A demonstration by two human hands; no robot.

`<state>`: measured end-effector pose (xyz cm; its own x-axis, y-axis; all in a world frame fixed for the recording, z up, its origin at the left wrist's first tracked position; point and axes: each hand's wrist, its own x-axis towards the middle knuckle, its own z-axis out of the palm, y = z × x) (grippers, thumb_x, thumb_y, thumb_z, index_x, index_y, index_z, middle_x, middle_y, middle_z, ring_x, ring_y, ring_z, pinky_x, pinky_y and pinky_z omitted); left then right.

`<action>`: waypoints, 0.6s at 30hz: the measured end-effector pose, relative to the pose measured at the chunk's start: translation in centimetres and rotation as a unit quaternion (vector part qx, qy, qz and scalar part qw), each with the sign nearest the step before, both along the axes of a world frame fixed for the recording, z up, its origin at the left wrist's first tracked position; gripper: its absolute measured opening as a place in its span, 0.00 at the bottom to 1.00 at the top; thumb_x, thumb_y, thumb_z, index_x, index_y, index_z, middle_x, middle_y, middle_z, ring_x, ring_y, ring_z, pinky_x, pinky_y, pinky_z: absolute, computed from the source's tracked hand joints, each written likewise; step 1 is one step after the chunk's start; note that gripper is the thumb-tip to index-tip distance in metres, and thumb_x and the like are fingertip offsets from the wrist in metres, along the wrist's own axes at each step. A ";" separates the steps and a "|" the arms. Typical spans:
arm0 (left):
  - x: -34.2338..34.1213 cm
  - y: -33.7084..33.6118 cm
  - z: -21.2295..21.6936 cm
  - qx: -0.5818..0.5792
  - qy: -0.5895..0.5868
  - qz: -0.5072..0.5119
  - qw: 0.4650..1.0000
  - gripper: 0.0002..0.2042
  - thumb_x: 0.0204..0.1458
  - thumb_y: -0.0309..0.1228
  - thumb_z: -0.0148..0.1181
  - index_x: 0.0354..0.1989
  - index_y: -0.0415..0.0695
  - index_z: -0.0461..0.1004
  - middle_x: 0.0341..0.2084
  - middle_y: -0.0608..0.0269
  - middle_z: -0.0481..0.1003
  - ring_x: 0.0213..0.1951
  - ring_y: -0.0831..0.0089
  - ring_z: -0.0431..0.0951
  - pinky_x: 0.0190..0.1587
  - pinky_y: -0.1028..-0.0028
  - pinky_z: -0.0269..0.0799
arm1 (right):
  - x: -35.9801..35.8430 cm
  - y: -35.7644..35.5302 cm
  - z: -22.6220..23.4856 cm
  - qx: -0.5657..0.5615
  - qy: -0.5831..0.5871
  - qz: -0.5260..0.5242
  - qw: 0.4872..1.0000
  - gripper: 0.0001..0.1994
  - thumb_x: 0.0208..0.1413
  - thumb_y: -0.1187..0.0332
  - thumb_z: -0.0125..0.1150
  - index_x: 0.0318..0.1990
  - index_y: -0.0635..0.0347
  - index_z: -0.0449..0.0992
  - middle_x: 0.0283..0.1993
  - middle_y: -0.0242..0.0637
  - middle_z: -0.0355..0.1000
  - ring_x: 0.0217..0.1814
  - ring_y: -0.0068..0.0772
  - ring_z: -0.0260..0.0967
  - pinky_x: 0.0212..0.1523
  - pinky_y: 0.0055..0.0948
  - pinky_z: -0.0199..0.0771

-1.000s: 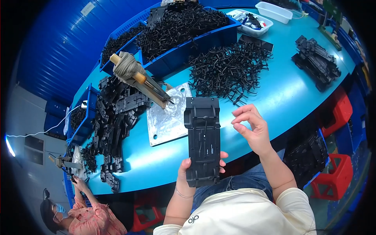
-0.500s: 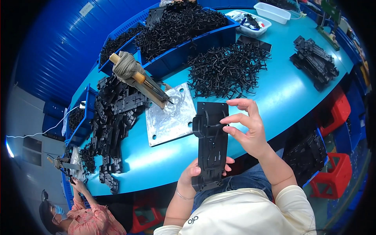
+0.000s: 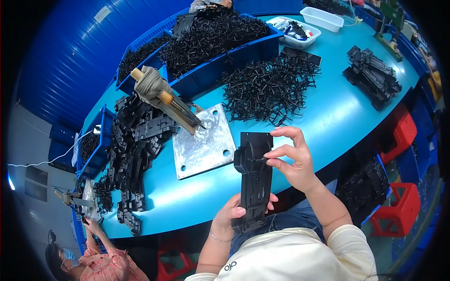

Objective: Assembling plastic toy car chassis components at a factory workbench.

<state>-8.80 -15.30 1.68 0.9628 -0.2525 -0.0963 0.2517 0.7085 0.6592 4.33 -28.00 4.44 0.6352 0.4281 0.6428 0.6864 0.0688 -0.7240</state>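
Observation:
A long black moulded plastic part (image 3: 255,185) stands on end before my body, its flat face toward me. My left hand (image 3: 229,214) grips its lower end, thumb on the near side and fingertips showing past the right edge. At the part's upper right edge, my right hand (image 3: 296,161) pinches thumb and forefinger together, with another finger bent near the top corner. Whatever small piece lies in that pinch is too dark to make out. Beyond the part lies a silver metal plate (image 3: 190,159), and a heap of thin black plastic strips (image 3: 269,89).
A cloth-wrapped wooden-handled clamp tool (image 3: 161,93) rises over the plate. Black moulded parts (image 3: 136,145) pile up at left, others (image 3: 372,77) at right. Blue bins (image 3: 225,63) of strips stand behind. Red stools (image 3: 403,210) are on the right; a co-worker (image 3: 110,262) sits lower left.
The black part and both hands sit slightly lower in the view, with the part's top shifted a little right. The right hand's pinch stays at the same edge.

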 end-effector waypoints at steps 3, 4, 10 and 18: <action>0.0 -0.1 0.0 0.008 0.003 0.003 1.000 0.32 0.31 0.41 0.55 0.43 0.30 0.58 0.40 0.45 0.62 0.39 0.66 0.67 0.41 0.76 0.63 | -0.2 -0.1 -0.4 0.011 0.012 0.004 1.000 0.07 0.30 0.75 0.60 0.22 0.56 0.72 0.38 0.34 0.60 0.46 0.36 0.54 0.45 0.32 0.55; 0.0 -0.2 0.0 0.006 0.000 -0.003 1.000 0.32 0.31 0.41 0.55 0.43 0.30 0.58 0.40 0.45 0.62 0.39 0.66 0.67 0.41 0.76 0.63 | -0.4 -0.2 -0.4 0.013 0.009 0.006 1.000 0.07 0.30 0.76 0.60 0.22 0.56 0.72 0.38 0.34 0.60 0.46 0.36 0.54 0.45 0.32 0.55; -0.4 -1.1 0.6 0.117 0.004 0.051 0.992 0.35 0.28 0.42 0.59 0.44 0.31 0.56 0.40 0.48 0.62 0.42 0.64 0.65 0.46 0.71 0.57 | -2.1 -0.8 -0.9 0.000 0.048 -0.065 0.997 0.22 0.33 0.70 0.60 0.41 0.60 0.63 0.45 0.40 0.55 0.50 0.38 0.51 0.48 0.31 0.52; 1.2 -2.1 -0.5 0.566 -0.153 0.139 0.798 0.17 0.45 0.36 0.47 0.41 0.37 0.63 0.39 0.50 0.65 0.42 0.62 0.65 0.43 0.72 0.58 | -2.2 -1.7 -4.2 0.106 0.478 0.234 0.840 0.19 0.43 0.73 0.53 0.43 0.65 0.56 0.37 0.35 0.61 0.40 0.21 0.57 0.41 0.21 0.59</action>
